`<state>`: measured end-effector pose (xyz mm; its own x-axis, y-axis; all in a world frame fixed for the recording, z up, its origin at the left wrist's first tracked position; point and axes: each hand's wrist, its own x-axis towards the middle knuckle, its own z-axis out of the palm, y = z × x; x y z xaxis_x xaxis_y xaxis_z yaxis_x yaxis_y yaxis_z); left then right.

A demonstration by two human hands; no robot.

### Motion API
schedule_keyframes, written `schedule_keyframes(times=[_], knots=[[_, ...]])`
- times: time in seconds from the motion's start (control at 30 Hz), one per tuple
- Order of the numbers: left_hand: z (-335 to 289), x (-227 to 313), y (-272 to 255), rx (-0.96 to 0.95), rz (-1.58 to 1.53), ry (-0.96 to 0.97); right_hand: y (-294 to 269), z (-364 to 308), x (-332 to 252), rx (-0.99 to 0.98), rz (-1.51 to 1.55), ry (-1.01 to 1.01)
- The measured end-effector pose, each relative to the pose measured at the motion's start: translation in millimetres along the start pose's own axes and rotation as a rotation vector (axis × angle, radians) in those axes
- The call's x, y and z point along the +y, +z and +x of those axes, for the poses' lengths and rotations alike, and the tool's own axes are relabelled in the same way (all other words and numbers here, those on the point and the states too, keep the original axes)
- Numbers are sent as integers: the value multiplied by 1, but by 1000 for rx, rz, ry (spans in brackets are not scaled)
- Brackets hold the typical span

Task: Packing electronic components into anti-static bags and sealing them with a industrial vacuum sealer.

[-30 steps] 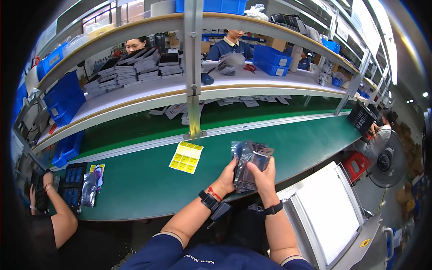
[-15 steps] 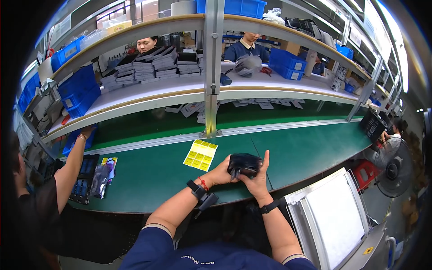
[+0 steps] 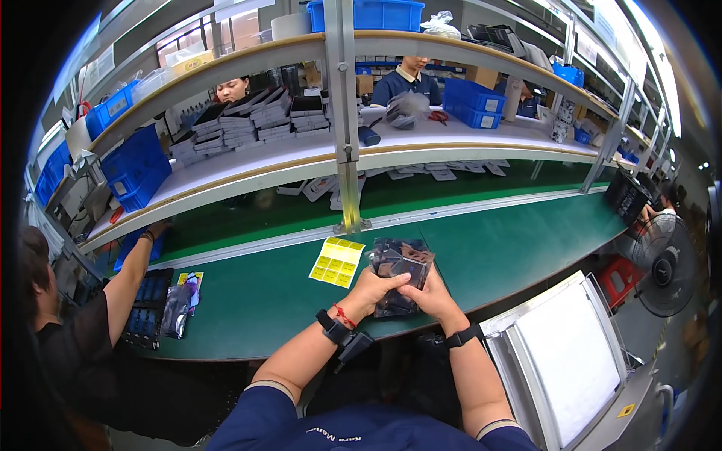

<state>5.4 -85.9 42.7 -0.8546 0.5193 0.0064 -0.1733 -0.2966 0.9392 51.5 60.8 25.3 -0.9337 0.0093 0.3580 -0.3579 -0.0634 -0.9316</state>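
the sticker sheet (image 3: 336,262) lies on the workbench (image 3: 519,225) near its back edge, left of the plastic pouch (image 3: 396,255), which sits between the left hand (image 3: 368,292) and the right hand (image 3: 437,296) near the front edge. toward the left end, a tray (image 3: 148,308) lies by the front edge, a sealed bag (image 3: 176,310) just right of it. behind, a shelf (image 3: 451,139) carries stacked flat boxes (image 3: 244,120) left of the post (image 3: 344,98) and bins (image 3: 474,105) right of it. a fan (image 3: 663,267) stands off the front edge, right of a stool (image 3: 620,282).
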Motion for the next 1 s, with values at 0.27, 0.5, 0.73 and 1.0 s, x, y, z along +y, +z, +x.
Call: schedule_keyframes(times=[0.27, 0.5, 0.73, 1.0], knots=[[-11, 0, 7, 181, -465, -45, 14, -9, -15, 226, 73, 169], [-23, -4, 50, 470, -518, 184, 70, -24, -2, 611, 571, 9], [-68, 7, 23, -48, -333, 222, 16, -27, -29, 260, 839, 199], [-74, 62, -59, -441, -257, -346, 12, -3, -80, -353, 322, 530]])
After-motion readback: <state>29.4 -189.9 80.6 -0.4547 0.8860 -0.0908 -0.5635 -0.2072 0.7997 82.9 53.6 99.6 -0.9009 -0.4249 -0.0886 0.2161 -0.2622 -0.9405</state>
